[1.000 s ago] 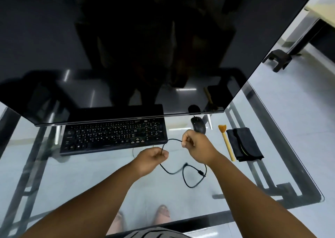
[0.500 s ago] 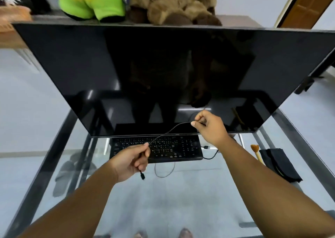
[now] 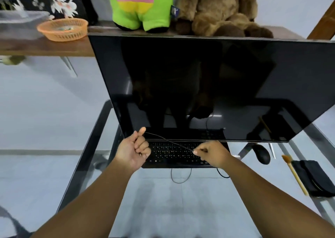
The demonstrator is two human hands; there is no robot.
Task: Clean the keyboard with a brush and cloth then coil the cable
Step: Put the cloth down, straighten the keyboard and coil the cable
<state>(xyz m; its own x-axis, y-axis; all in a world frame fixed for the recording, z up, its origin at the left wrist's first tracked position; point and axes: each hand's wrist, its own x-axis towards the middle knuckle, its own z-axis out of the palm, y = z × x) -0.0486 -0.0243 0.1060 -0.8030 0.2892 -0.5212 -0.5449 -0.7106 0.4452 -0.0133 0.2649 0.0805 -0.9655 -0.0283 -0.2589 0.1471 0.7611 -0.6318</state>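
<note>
The black keyboard [image 3: 174,154] lies on the glass desk under the monitor's lower edge. Its thin black cable [image 3: 170,141] runs taut above the keys between my hands. My left hand [image 3: 133,150] is closed around the cable's end at the keyboard's left side, the plug just showing below the fingers. My right hand [image 3: 212,153] pinches the cable over the keyboard's right part. A slack loop of cable [image 3: 180,176] hangs in front of the keyboard. The wooden-handled brush [image 3: 294,174] and the folded black cloth [image 3: 313,179] lie at the right.
A large dark monitor [image 3: 208,85] leans over the desk. A black mouse [image 3: 262,153] sits right of the keyboard. The glass desk [image 3: 163,201] has a dark metal frame. Behind, a wooden shelf holds an orange basket [image 3: 62,29] and two plush toys.
My left hand has moved up and left of the keyboard with the cable end. My right hand has come down from the monitor's edge to above the keys. The view has shifted up.
</note>
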